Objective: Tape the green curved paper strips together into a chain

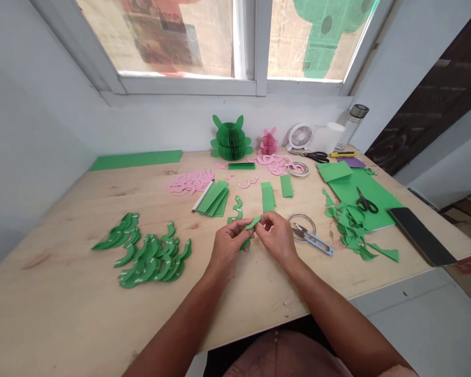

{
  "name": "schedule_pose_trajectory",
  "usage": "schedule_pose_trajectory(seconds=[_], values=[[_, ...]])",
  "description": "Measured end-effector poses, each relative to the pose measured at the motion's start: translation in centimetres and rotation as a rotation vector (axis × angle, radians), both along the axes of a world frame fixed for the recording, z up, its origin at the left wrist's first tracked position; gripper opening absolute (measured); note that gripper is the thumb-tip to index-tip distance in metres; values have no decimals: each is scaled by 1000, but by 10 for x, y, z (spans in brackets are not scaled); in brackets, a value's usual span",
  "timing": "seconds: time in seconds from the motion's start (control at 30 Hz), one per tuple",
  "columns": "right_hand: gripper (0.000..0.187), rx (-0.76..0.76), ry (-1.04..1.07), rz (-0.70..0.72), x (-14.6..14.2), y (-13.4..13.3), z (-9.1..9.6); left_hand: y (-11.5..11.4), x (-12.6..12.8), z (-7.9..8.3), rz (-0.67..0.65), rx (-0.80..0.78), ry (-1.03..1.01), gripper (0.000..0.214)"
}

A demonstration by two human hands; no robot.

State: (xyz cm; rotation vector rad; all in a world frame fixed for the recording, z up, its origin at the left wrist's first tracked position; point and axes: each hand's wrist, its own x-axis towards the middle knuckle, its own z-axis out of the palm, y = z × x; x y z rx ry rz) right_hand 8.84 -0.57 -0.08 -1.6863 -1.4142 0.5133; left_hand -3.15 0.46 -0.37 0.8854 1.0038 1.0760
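Observation:
Near the middle of the table, my left hand (228,242) pinches a small curved strip of green paper (253,222). My right hand (277,234) is closed at the strip's right end, thumb and fingertips together on it. Part of the strip is hidden by the fingers, and more green paper shows below the left fingertips. Just beyond the hands lies a wavy green paper strip (237,207) with small white marks. Right of my right hand are a roll of tape (306,220) and blue-handled thread snips (317,243).
Wavy green strips (153,262) are heaped at left. Folded green cards (214,199), a white pen (202,197) and pink paper pieces (192,180) lie farther back. Green scraps (351,225), black scissors (366,201) and a phone (422,235) lie right. A green honeycomb paper figure (231,140) stands behind.

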Motion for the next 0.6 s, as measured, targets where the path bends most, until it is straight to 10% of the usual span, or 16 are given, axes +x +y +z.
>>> schedule_pose_trajectory(seconds=[0.6], values=[[15,-108,550,141,9,1,5,-1,-2,8,-42,-96,-127,24]])
